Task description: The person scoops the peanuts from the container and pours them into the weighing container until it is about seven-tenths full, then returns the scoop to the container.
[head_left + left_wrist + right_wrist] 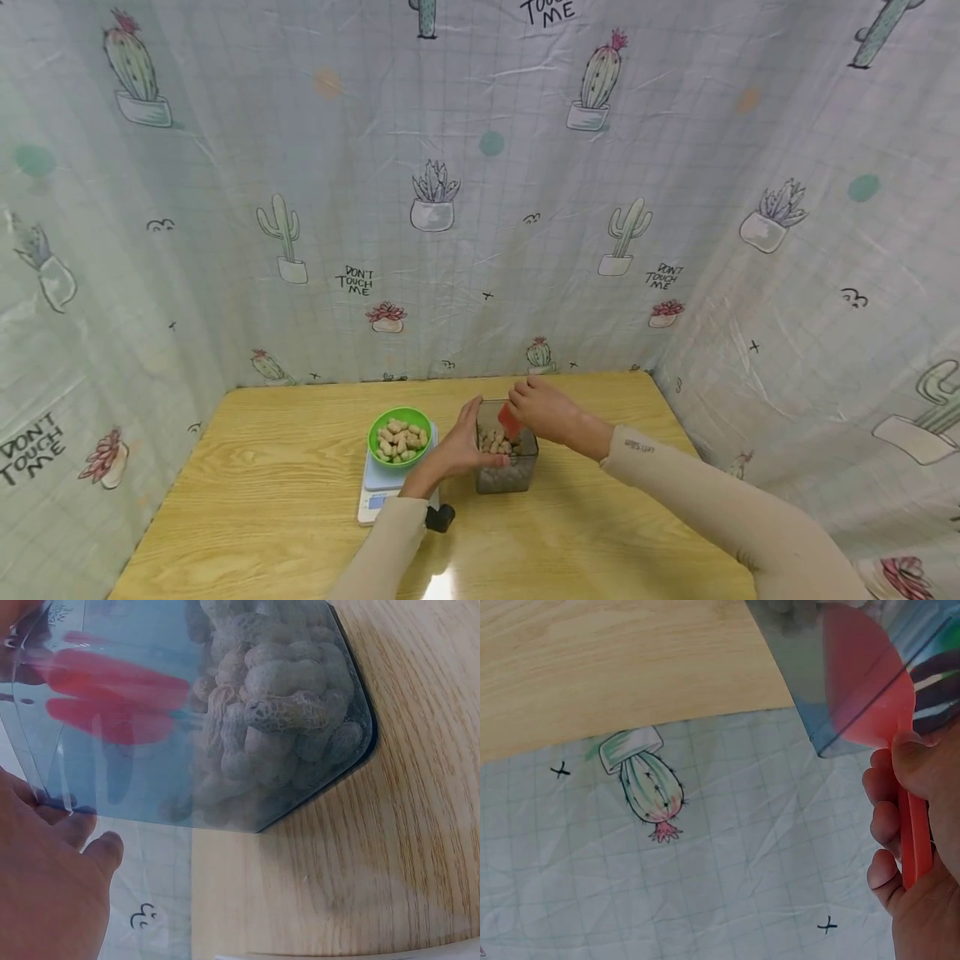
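A clear grey plastic container (510, 479) of unshelled peanuts (285, 712) stands upright on the table. My left hand (455, 450) holds it by the upper left side, with the thumb across the front. Some of those fingertips show at the rim in the left wrist view. My right hand (546, 410) grips the handle of a red plastic scoop (866, 682), fingers curled round it. The scoop's head is inside the container, tilted down at the peanuts. Whether it carries any peanuts I cannot tell.
Left of the container, a green bowl (406, 413) of peanuts sits on a white kitchen scale (384, 479) with a small display, too small to read. The wooden table (262, 483) ends at a cactus-print curtain (480, 275) behind and at both sides.
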`<move>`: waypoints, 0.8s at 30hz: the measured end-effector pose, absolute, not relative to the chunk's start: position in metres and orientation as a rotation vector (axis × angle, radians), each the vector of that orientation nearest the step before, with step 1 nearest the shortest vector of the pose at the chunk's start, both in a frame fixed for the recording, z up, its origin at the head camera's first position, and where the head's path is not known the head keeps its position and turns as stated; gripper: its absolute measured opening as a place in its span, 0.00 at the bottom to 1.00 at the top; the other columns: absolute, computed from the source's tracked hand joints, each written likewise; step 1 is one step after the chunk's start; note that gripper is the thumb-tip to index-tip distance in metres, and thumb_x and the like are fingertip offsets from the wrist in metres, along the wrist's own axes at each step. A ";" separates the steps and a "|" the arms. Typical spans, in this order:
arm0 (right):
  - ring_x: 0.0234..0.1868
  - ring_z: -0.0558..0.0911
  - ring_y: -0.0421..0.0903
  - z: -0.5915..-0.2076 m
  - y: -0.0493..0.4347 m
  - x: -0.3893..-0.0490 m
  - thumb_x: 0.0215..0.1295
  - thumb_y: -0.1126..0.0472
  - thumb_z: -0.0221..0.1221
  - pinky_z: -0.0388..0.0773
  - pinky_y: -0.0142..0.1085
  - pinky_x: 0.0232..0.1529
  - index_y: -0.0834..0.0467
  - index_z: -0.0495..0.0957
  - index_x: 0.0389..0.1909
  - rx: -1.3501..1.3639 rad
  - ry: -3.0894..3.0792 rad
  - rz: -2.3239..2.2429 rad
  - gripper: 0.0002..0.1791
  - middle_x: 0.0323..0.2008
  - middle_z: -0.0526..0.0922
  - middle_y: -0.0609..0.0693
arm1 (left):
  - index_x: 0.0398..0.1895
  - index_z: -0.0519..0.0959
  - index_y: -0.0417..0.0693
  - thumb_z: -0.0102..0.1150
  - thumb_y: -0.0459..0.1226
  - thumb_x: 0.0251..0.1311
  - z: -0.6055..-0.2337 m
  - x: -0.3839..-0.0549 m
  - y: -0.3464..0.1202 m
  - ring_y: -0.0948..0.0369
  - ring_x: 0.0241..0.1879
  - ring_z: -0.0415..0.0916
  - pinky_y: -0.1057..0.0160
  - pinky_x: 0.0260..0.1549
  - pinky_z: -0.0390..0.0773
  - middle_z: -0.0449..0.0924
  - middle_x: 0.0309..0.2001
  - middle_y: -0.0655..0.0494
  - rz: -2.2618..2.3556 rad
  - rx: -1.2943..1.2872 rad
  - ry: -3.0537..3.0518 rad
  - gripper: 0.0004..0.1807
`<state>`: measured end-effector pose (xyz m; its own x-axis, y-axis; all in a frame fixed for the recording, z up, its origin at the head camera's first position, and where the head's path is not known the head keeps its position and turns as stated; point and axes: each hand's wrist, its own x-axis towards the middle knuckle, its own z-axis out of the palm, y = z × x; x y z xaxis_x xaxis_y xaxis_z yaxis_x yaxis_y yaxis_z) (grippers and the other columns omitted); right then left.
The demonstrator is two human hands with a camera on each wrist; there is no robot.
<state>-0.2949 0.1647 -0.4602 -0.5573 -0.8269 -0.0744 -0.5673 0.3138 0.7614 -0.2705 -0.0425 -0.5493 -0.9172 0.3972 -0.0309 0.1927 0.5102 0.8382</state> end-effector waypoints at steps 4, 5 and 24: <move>0.56 0.77 0.42 -0.472 0.164 -0.297 0.65 0.48 0.63 0.73 0.38 0.58 0.45 0.77 0.59 1.266 -2.273 -1.141 0.22 0.55 0.80 0.42 | 0.80 0.35 0.58 0.73 0.58 0.47 -0.548 -0.270 -0.044 0.42 0.76 0.48 0.40 0.65 0.66 0.33 0.80 0.47 1.359 0.522 2.527 0.67; 0.56 0.77 0.42 -0.474 0.163 -0.297 0.65 0.48 0.63 0.73 0.38 0.58 0.45 0.77 0.60 1.279 -2.277 -1.144 0.22 0.56 0.80 0.42 | 0.80 0.35 0.58 0.73 0.57 0.48 -0.547 -0.270 -0.044 0.42 0.76 0.47 0.40 0.65 0.65 0.33 0.80 0.47 1.356 0.528 2.525 0.66; 0.46 0.79 0.43 -0.483 0.164 -0.307 0.62 0.59 0.66 0.77 0.38 0.50 0.50 0.84 0.46 1.463 -2.368 -0.821 0.12 0.44 0.85 0.43 | 0.80 0.37 0.62 0.72 0.58 0.47 -0.550 -0.269 -0.047 0.44 0.75 0.51 0.41 0.63 0.68 0.34 0.80 0.53 1.409 0.531 2.493 0.65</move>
<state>-0.3073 0.1643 -0.4832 -0.4705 -0.8780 -0.0878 -0.7439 0.3411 0.5747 -0.2688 -0.0469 -0.5504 -0.9082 0.4180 -0.0199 0.1984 0.4721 0.8589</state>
